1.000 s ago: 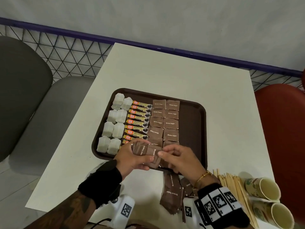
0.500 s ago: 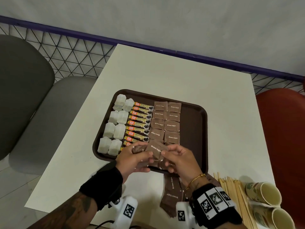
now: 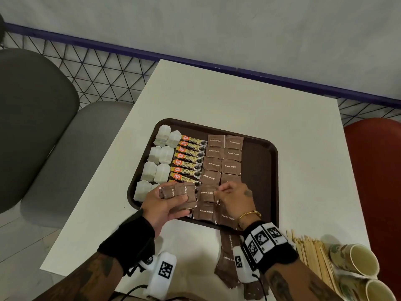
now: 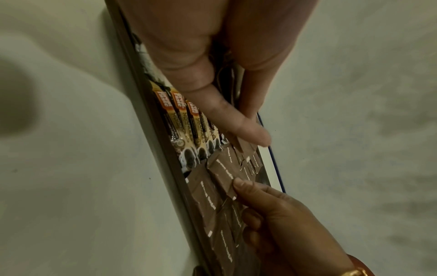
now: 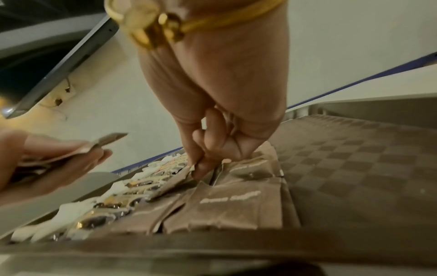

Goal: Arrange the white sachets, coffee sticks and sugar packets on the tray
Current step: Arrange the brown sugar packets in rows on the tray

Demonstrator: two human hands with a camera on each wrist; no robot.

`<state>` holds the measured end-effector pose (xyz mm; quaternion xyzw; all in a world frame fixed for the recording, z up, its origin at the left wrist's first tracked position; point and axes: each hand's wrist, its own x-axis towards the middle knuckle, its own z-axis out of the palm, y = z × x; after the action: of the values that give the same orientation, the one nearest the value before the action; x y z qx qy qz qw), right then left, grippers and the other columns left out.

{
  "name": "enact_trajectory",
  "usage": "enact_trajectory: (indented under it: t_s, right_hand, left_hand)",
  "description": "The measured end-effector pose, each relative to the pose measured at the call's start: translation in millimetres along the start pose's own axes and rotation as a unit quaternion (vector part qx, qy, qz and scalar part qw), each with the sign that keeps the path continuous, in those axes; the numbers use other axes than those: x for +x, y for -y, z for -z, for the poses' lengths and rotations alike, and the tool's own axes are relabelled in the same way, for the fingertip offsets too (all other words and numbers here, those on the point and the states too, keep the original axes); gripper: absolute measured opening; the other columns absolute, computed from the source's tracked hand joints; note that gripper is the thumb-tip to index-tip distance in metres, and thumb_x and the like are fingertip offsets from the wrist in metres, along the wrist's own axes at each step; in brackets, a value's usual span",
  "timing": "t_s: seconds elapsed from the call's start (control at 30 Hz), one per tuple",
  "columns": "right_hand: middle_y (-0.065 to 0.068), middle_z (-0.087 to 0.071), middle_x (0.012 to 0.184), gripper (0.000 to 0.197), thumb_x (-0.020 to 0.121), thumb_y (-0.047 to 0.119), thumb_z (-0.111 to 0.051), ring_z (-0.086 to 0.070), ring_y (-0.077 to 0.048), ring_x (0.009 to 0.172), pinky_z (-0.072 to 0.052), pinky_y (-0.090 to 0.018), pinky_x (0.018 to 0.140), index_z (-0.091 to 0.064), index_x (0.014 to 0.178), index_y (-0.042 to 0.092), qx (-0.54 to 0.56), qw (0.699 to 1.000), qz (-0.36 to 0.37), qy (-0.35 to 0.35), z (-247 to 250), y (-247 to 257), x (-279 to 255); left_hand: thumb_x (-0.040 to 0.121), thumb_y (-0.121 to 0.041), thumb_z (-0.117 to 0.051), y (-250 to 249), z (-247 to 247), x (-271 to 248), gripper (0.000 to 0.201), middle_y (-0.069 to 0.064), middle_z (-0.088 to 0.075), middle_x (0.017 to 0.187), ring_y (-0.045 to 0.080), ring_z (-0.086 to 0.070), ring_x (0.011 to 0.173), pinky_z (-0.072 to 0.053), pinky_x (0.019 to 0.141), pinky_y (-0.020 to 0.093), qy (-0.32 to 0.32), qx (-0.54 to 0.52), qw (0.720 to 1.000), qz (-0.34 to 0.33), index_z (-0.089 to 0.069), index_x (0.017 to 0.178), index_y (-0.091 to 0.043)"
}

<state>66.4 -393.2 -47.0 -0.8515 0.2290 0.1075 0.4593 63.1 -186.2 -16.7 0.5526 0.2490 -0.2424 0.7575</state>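
Observation:
A dark brown tray point(image 3: 260, 170) on the white table holds white sachets point(image 3: 161, 159) in its left column, orange coffee sticks point(image 3: 188, 158) beside them and brown sugar packets point(image 3: 223, 155) in two columns. My left hand point(image 3: 167, 203) grips a small stack of brown sugar packets point(image 3: 180, 192) above the tray's near left part. My right hand point(image 3: 235, 198) pinches the edge of one brown sugar packet point(image 3: 207, 194) lying in the near rows. In the right wrist view the thumb and finger of the right hand point(image 5: 197, 168) nip that packet point(image 5: 175, 181) at its corner.
More brown sugar packets point(image 3: 227, 257) lie on the table in front of the tray. Wooden stirrers point(image 3: 312, 255) and two paper cups point(image 3: 355, 261) lie at the near right. A grey chair point(image 3: 32, 127) stands left, a red one point(image 3: 373, 170) right.
My hands have parted: the left keeps the stack, while the right has carried one packet down and right onto the tray's near rows.

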Motion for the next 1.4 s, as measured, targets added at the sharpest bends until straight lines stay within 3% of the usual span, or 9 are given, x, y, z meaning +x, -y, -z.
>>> enact_trajectory:
  t_s: [0.1, 0.23, 0.37, 0.53, 0.67, 0.77, 0.93, 1.07, 1.4]
  right_hand:
    - [0.005, -0.065, 0.078, 0.011, 0.081, 0.022, -0.076, -0.062, -0.009, 0.073, -0.048, -0.015, 0.065, -0.066, 0.081, 0.022, -0.055, 0.998, 0.015, -0.005, -4, 1, -2]
    - [0.007, -0.063, 0.076, 0.017, 0.080, 0.031, -0.078, -0.059, -0.004, 0.069, -0.044, -0.010, 0.057, -0.065, 0.082, 0.021, 0.012, 0.999, 0.042, -0.024, 3, 3, -12]
    - [0.003, -0.072, 0.077, 0.024, 0.083, 0.043, -0.073, -0.055, -0.001, 0.053, -0.042, -0.015, 0.050, -0.071, 0.086, 0.019, 0.127, 0.988, 0.021, 0.086, 14, 17, -24]
    - [0.005, -0.072, 0.080, 0.019, 0.083, 0.031, -0.075, -0.050, -0.006, 0.051, -0.038, -0.019, 0.044, -0.074, 0.099, 0.020, 0.191, 0.968, 0.006, 0.163, 20, 17, -33]
    - [0.010, -0.067, 0.065, 0.014, 0.083, 0.013, -0.075, -0.045, -0.004, 0.047, -0.036, -0.016, 0.043, -0.073, 0.096, 0.010, 0.183, 0.964, 0.004, 0.192, 23, 8, -34]
    - [0.006, -0.067, 0.066, 0.017, 0.082, 0.012, -0.076, -0.048, -0.005, 0.050, -0.038, -0.017, 0.044, -0.070, 0.096, 0.005, 0.165, 0.961, -0.013, 0.221, 29, -4, -34]
    - [-0.001, -0.069, 0.073, 0.011, 0.080, 0.014, -0.078, -0.050, -0.007, 0.052, -0.040, -0.019, 0.044, -0.071, 0.088, 0.012, 0.206, 0.972, -0.075, 0.085, 46, -25, -25]
    - [0.000, -0.063, 0.068, 0.015, 0.080, 0.017, -0.078, -0.048, -0.009, 0.053, -0.041, -0.020, 0.046, -0.071, 0.090, 0.009, 0.187, 0.978, -0.096, 0.010, 52, -34, -12]
    - [0.002, -0.066, 0.067, 0.013, 0.075, 0.016, -0.082, -0.051, -0.004, 0.049, -0.039, -0.015, 0.046, -0.071, 0.081, 0.011, 0.128, 0.988, -0.086, -0.022, 38, -42, -1]
  left_hand:
    - [0.076, 0.008, -0.073, 1, -2, 0, 0.044, 0.018, -0.071, 0.109, 0.032, -0.073, 0.084, -0.059, 0.055, 0.031, -0.003, 0.010, 1.000, -0.004, -0.061, 0.116, -0.007]
    - [0.074, 0.007, -0.076, 1, -6, -1, 0.042, 0.015, -0.073, 0.104, 0.031, -0.074, 0.084, -0.059, 0.056, 0.031, 0.010, 0.040, 0.999, -0.014, -0.063, 0.110, -0.011]
    - [0.072, 0.006, -0.078, 2, -11, 1, 0.045, 0.013, -0.073, 0.102, 0.027, -0.074, 0.080, -0.057, 0.055, 0.029, 0.025, 0.084, 0.996, -0.026, -0.062, 0.111, -0.012]
    - [0.068, 0.003, -0.083, -1, -20, 0, 0.048, 0.010, -0.073, 0.095, 0.022, -0.072, 0.073, -0.054, 0.054, 0.030, 0.059, 0.196, 0.978, -0.047, -0.064, 0.107, -0.017]
    - [0.067, 0.003, -0.083, -3, -20, 2, 0.048, 0.012, -0.072, 0.091, 0.017, -0.066, 0.062, -0.051, 0.051, 0.028, 0.110, 0.252, 0.960, -0.041, -0.067, 0.107, -0.018]
    - [0.074, 0.000, -0.079, -4, -19, 1, 0.042, 0.012, -0.074, 0.098, 0.024, -0.072, 0.074, -0.056, 0.057, 0.031, 0.105, 0.211, 0.971, -0.025, -0.067, 0.111, -0.017]
    - [0.095, -0.003, -0.052, -9, -14, 0, 0.029, 0.018, -0.073, 0.107, 0.032, -0.072, 0.095, -0.061, 0.068, 0.036, 0.114, 0.026, 0.993, 0.029, -0.063, 0.120, -0.014]
    - [0.097, 0.000, -0.049, -10, -11, 1, 0.034, 0.020, -0.070, 0.115, 0.036, -0.069, 0.104, -0.060, 0.081, 0.041, 0.131, -0.020, 0.991, 0.030, -0.061, 0.126, -0.013]
    - [0.083, 0.003, -0.068, -4, -11, 0, 0.037, 0.015, -0.073, 0.108, 0.028, -0.074, 0.084, -0.060, 0.059, 0.030, 0.067, 0.014, 0.998, -0.008, -0.063, 0.119, -0.008]
